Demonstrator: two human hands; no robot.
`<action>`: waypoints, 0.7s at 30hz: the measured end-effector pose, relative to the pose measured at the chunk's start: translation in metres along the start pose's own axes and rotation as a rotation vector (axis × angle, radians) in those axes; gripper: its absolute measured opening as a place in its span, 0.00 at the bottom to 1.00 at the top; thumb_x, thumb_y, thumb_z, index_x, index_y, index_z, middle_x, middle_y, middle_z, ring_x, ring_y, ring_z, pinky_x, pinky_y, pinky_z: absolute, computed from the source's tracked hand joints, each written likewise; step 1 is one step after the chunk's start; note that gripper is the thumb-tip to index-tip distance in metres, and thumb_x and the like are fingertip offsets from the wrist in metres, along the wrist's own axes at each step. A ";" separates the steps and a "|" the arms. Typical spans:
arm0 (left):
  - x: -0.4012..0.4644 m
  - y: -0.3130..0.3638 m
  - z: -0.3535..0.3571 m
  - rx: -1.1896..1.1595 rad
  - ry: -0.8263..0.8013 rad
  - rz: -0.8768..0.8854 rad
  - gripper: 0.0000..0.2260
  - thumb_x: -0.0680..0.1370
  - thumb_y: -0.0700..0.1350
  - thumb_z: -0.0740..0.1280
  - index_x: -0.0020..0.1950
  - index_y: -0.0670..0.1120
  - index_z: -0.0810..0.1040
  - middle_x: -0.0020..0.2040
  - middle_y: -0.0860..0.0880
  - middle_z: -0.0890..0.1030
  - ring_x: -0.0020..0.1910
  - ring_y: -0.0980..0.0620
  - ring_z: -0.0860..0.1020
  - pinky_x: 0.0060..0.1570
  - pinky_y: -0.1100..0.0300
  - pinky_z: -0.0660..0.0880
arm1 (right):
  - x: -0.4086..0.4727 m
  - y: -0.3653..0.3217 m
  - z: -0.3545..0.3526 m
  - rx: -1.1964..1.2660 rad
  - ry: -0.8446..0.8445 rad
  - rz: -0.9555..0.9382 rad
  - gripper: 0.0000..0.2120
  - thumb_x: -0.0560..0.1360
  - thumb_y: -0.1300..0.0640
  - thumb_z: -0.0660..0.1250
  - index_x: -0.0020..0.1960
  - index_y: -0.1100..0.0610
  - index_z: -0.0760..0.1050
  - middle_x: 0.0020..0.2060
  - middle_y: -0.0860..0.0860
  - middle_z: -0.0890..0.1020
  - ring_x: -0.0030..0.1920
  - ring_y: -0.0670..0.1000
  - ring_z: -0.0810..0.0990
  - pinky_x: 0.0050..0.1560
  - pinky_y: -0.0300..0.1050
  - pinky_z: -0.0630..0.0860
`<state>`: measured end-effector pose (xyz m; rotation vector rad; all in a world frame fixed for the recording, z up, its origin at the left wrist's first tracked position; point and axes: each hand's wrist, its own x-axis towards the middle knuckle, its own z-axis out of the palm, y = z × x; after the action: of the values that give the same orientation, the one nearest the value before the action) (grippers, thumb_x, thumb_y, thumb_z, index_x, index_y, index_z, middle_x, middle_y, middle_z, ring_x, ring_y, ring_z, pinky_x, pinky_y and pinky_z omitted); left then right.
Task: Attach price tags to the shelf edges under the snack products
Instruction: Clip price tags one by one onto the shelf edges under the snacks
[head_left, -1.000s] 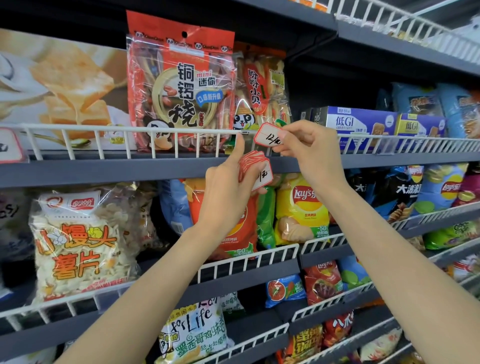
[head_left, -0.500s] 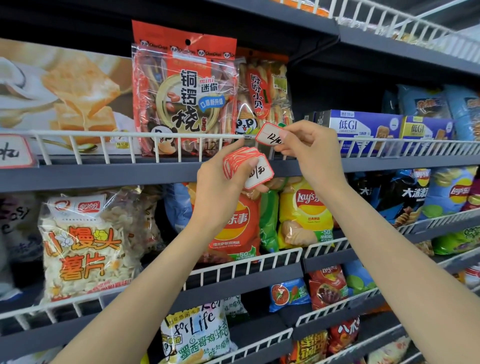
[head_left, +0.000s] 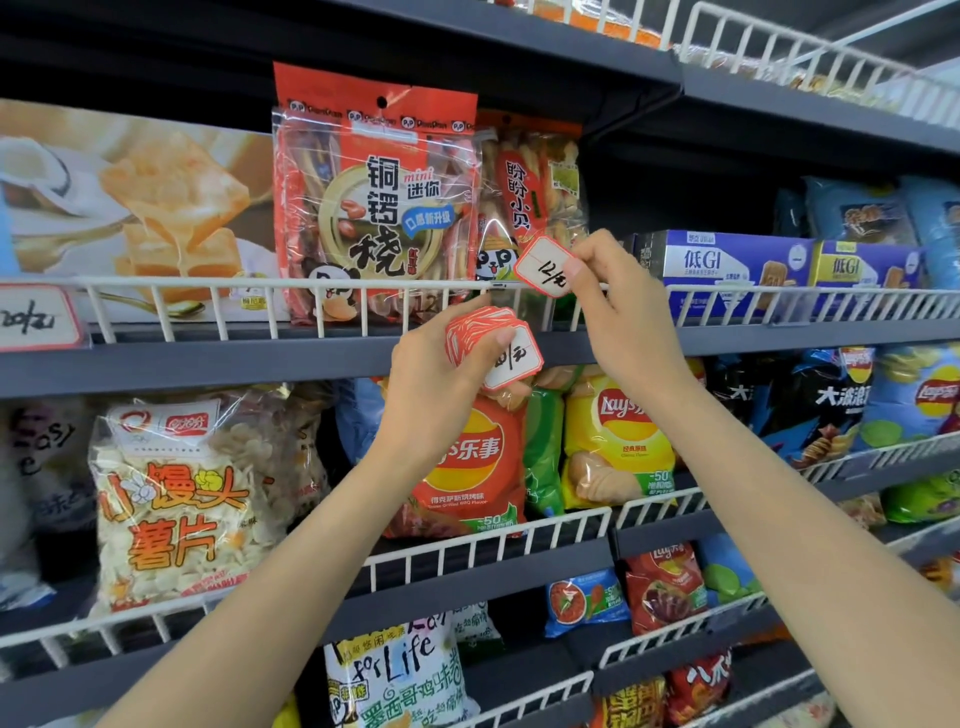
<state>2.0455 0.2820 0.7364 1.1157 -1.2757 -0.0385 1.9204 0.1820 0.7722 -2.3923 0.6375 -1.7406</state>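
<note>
Overhead, right hand (head_left: 618, 306) pinches tag (head_left: 545, 266) reading "12".

We read "12" and a handwritten character on the price tag (head_left: 544, 266). The red bag (head_left: 375, 197) says "mini 迷你". The yellow chip bag (head_left: 615, 441) shows "Lay's", the orange chip bag (head_left: 470, 457) "乐事", the blue boxes (head_left: 727, 265) "低GI", and the lowest white bag (head_left: 400, 675) "Life".

Red-bordered white paper price tag (head_left: 545, 266) up against white wire rail (head_left: 208, 285), right of red plastic snack bag (head_left: 374, 197); fanned stack of red-bordered tags (head_left: 491, 343) just below.
</note>
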 end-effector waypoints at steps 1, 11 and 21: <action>-0.001 0.000 0.000 0.008 -0.010 0.003 0.19 0.76 0.48 0.68 0.66 0.46 0.74 0.50 0.52 0.83 0.48 0.59 0.81 0.54 0.56 0.78 | -0.002 0.000 0.000 -0.025 -0.002 -0.023 0.06 0.81 0.55 0.56 0.48 0.55 0.69 0.44 0.49 0.79 0.43 0.44 0.76 0.34 0.29 0.67; -0.009 0.004 0.009 -0.034 -0.007 0.003 0.20 0.76 0.45 0.67 0.68 0.44 0.72 0.38 0.56 0.81 0.36 0.66 0.81 0.43 0.68 0.78 | -0.006 0.000 -0.004 -0.041 -0.029 -0.117 0.07 0.81 0.57 0.57 0.49 0.60 0.71 0.34 0.40 0.71 0.31 0.37 0.68 0.32 0.28 0.67; -0.003 0.008 0.001 0.029 0.032 -0.055 0.09 0.75 0.44 0.69 0.55 0.48 0.78 0.48 0.50 0.83 0.47 0.53 0.81 0.51 0.55 0.78 | 0.016 0.007 -0.008 -0.127 -0.044 -0.203 0.08 0.78 0.52 0.61 0.49 0.53 0.77 0.42 0.49 0.84 0.40 0.51 0.81 0.38 0.50 0.77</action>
<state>2.0398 0.2872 0.7395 1.1719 -1.2201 -0.0428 1.9155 0.1702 0.7868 -2.6578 0.5313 -1.7658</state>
